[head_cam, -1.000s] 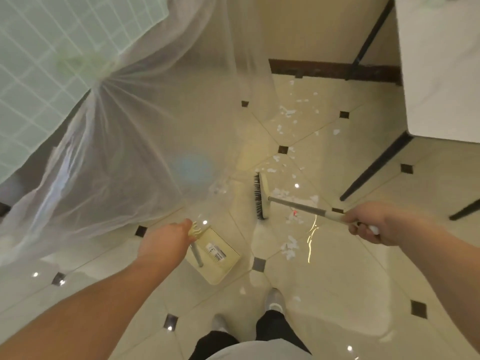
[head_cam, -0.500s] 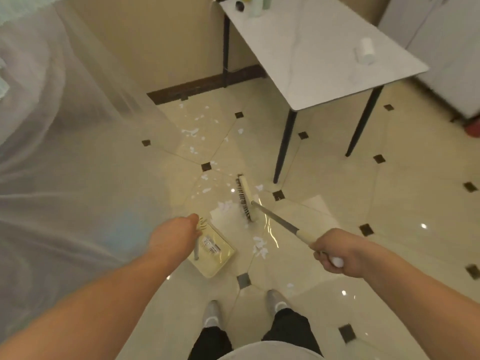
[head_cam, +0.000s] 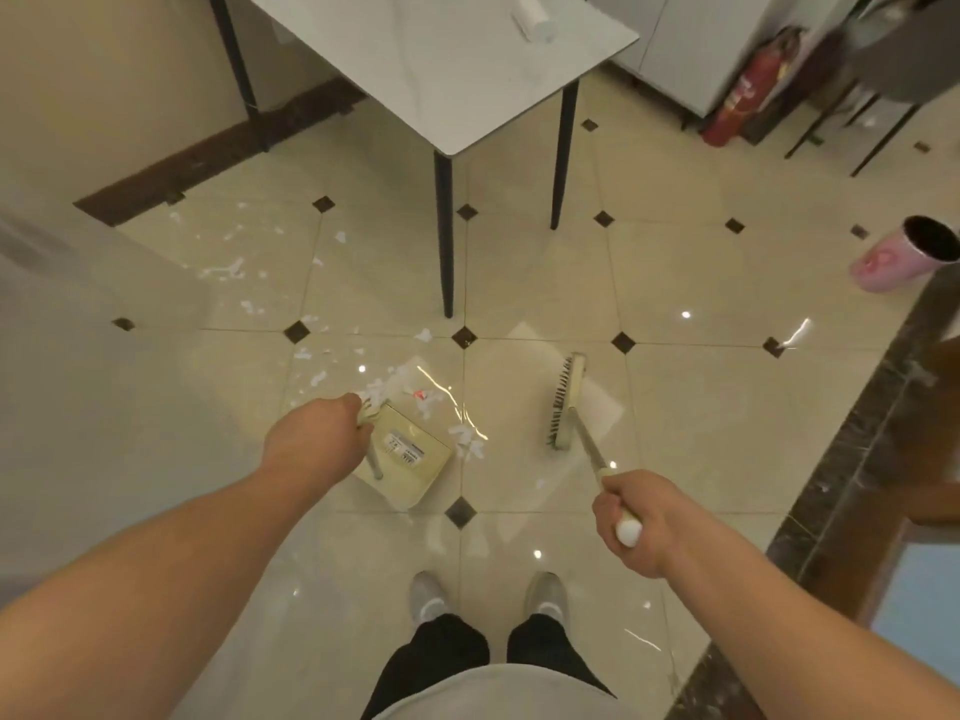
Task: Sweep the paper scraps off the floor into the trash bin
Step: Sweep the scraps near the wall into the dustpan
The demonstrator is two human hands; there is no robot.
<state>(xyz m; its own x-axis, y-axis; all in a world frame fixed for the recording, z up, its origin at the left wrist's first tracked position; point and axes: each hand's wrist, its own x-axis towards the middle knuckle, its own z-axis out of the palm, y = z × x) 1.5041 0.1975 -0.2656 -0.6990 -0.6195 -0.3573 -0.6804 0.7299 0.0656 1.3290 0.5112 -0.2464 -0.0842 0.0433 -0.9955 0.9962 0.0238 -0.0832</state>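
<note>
one broom (head_cam: 565, 402), gripped by the right hand (head_cam: 631, 517); one dustpan (head_cam: 408, 454), its handle gripped by the left hand (head_cam: 311, 444). scraps (head_cam: 467, 441), too many to count, lay scattered on the glossy tiled floor (head_cam: 675, 407) beside the dustpan. one pink bin (head_cam: 906, 254) stood far right, one tabletop (head_cam: 441, 59) ahead.

The left hand (head_cam: 311, 444) grips a cream dustpan (head_cam: 410, 459) on the tiled floor (head_cam: 675, 407); the right hand (head_cam: 636, 517) holds a broom (head_cam: 563, 402). Paper scraps (head_cam: 467, 441) lie scattered far-left. A pink trash bin (head_cam: 904, 259) stands far right.
</note>
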